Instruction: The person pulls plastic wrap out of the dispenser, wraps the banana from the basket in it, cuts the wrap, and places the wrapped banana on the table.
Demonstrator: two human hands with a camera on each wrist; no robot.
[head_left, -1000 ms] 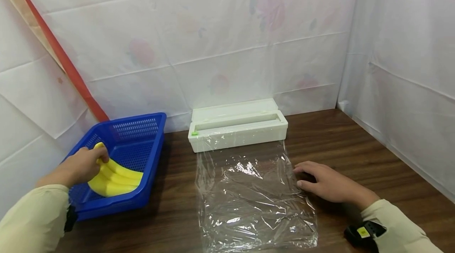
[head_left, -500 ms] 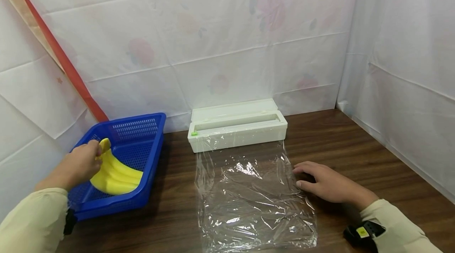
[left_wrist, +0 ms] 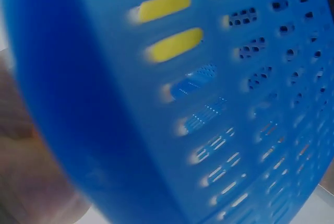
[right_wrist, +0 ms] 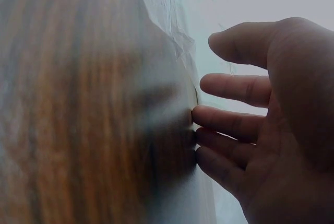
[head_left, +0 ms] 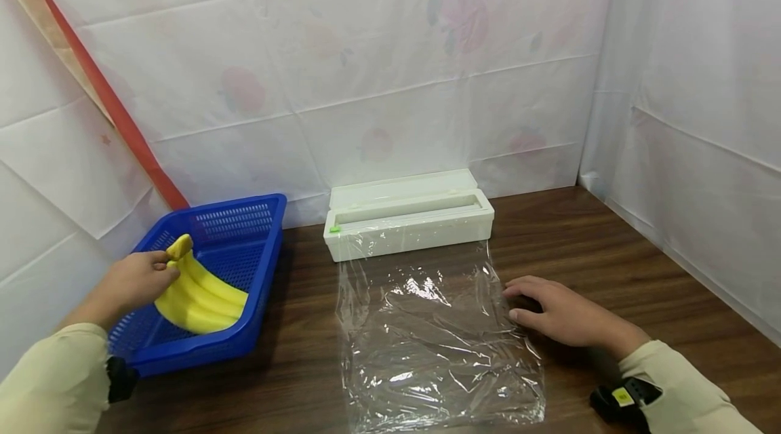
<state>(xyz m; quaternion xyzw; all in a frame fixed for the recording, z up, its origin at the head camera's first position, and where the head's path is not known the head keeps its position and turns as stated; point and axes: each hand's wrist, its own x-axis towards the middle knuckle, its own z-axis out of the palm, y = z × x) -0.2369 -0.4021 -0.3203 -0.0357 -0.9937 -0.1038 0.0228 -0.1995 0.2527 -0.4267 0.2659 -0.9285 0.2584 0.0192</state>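
My left hand (head_left: pixel 131 285) grips a bunch of yellow bananas (head_left: pixel 198 295) near its stem end. The bunch leans inside a blue plastic basket (head_left: pixel 268 271), its lower end against the near right wall. Through the basket's slots, the left wrist view shows bits of yellow banana (left_wrist: pixel 175 45); the hand itself is a blur behind the rim. My right hand (head_left: pixel 561 312) rests with its fingertips on the table, beside the right edge of a sheet of cling film (head_left: pixel 439 352). In the right wrist view its fingers (right_wrist: pixel 229 122) are apart and hold nothing.
A white cling film box (head_left: pixel 415 230) stands at the back with its lid up, and the film runs out over its front edge. The brown wooden table (head_left: pixel 610 244) meets white curtained walls (head_left: pixel 366 81) at the back and sides. A red strip (head_left: pixel 134 142) hangs at left.
The left hand has shifted slightly left on the bananas, and more of the stem shows beyond the fingers. The right hand, film and box have stayed put.
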